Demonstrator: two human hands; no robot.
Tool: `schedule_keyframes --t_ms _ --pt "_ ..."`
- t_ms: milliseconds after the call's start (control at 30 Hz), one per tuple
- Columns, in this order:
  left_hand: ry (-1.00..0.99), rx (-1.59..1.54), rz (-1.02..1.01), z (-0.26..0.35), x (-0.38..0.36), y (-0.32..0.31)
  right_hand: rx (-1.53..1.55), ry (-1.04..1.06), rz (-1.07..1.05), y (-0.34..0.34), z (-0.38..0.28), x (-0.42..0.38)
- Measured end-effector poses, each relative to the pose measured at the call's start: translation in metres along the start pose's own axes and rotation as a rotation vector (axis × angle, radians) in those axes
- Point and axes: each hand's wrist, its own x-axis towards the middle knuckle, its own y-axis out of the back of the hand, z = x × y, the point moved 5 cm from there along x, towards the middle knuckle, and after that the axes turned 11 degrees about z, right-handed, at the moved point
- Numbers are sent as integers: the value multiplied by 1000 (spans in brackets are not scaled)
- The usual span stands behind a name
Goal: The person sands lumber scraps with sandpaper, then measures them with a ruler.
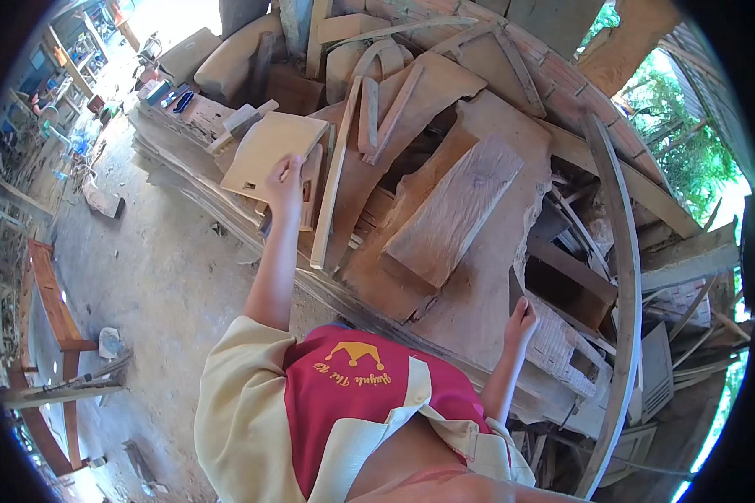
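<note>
My left hand (285, 173) is closed at the near right edge of a pale wooden panel (278, 138), which has small cut-out slots near its lower edge. The panel lies tilted over other boards on a dusty wood stack. My right hand (522, 324) is closed on a thin, dark grey, pointed sheet (515, 290), which sticks up past the fingers. Between my hands, a thick rough-grained plank (457, 210) rests on a large brown board (361, 264). A long narrow wooden strip (336, 180) lies just right of the panel.
A curved wooden piece (622, 251) arcs along the right side. Offcuts and a brick wall (579, 101) stand behind the stack. On the left, a reddish wooden frame (54, 298) stands on the dirt floor (164, 277). A blue object (183, 101) sits at the stack's far left.
</note>
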Motion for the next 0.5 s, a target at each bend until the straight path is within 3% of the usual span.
schedule_keyframes --t_ms 33,100,167,200,233,267,300,367,500 --pt "-6 3 -8 -4 -1 -9 -3 -9 -11 -1 2 -1" --pt "-77 -172 -219 -14 -2 -41 -32 -33 -21 -4 5 -3" --pt "12 23 -435 -17 -7 -67 -61 -53 -32 -10 2 -6" --pt "7 23 -442 -17 -7 -79 -112 156 -69 -19 -15 -9" --pt "-86 227 -507 -20 -8 -94 -160 368 -104 -29 -29 -12" --pt "-184 431 -565 -22 -6 -109 -256 285 -348 -41 -16 -18" --pt "-199 430 -570 -25 -2 -122 -249 281 -335 -45 -19 -23" --pt "-213 596 -677 -39 2 -146 -466 175 -563 -63 -14 -42" --pt "-192 946 -727 -52 14 -179 -531 143 -619 -65 -18 -55"
